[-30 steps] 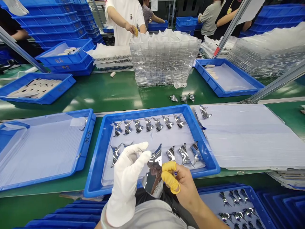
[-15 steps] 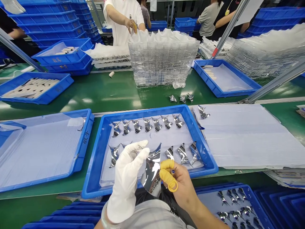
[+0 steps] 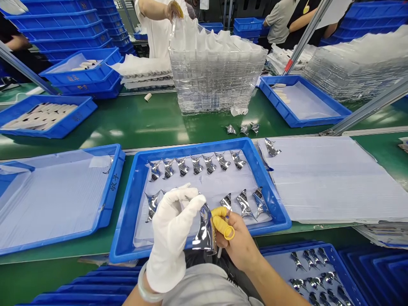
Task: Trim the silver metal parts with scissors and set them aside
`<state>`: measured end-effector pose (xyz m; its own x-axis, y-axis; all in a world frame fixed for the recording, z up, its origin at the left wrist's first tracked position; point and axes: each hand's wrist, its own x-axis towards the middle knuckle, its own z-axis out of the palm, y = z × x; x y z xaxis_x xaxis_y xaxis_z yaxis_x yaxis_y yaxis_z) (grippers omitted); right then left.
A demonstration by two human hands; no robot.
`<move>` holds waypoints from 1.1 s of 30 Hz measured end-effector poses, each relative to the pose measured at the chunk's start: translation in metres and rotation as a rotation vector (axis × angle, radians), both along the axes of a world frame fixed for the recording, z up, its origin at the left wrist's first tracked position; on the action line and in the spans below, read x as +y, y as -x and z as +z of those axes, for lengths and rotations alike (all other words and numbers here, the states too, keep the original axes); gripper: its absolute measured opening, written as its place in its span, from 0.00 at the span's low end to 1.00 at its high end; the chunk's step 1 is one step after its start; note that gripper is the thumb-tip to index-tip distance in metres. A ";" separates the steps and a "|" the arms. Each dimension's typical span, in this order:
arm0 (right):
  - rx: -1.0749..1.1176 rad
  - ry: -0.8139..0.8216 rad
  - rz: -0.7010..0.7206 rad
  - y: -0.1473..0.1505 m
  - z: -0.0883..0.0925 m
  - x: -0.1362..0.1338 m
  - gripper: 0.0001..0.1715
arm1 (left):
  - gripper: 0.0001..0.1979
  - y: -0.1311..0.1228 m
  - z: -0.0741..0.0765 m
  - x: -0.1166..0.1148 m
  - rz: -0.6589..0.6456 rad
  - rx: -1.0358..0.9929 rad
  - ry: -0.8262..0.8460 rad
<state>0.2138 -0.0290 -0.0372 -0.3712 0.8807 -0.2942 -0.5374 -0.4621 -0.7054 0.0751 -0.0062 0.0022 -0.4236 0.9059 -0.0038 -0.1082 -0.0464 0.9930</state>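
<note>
While both hands meet just above the near rim of the blue plastic tray (image 3: 126,212), they share one mirror-bright, chrome-finished curved shell (image 3: 205,233) with a flared, pointed outline. The left hand (image 3: 174,231), in a white knitted cloth glove, has its fingers curled over the shell's upper edge and closed on it. The right hand (image 3: 239,244) is bare apart from yellow rubber finger cots (image 3: 224,224) and pinches the shell's right edge between thumb and forefinger, with the other fingers folded in. The shell stands roughly upright between the two hands, close to the person's body.

Inside the tray lies a white ribbed foam sheet (image 3: 210,185) carrying a far row of smaller chrome pieces (image 3: 197,163), with a few more in a nearer row (image 3: 245,204). To the left sits another blue tray (image 3: 114,187) lined with the same white sheet. To the right lies a flat stack of white sheets (image 3: 334,178), with one chrome piece (image 3: 272,148) at its far corner. Three loose pieces (image 3: 244,128) rest on the glossy green belt (image 3: 153,123), in front of a tall stack of clear moulded plastic trays (image 3: 216,80).
</note>
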 end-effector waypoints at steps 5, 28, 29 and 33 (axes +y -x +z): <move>0.039 0.012 -0.041 0.001 0.006 0.002 0.26 | 0.14 0.001 0.000 0.001 -0.002 0.006 0.010; -0.003 -0.154 -0.155 -0.004 0.016 -0.007 0.19 | 0.21 0.001 -0.003 0.002 -0.187 -0.109 0.261; -0.002 -0.154 -0.158 -0.004 0.016 -0.008 0.19 | 0.21 0.000 -0.002 0.002 -0.191 -0.113 0.264; 0.000 -0.153 -0.167 -0.005 0.015 -0.013 0.18 | 0.20 -0.006 0.000 -0.002 -0.196 -0.123 0.285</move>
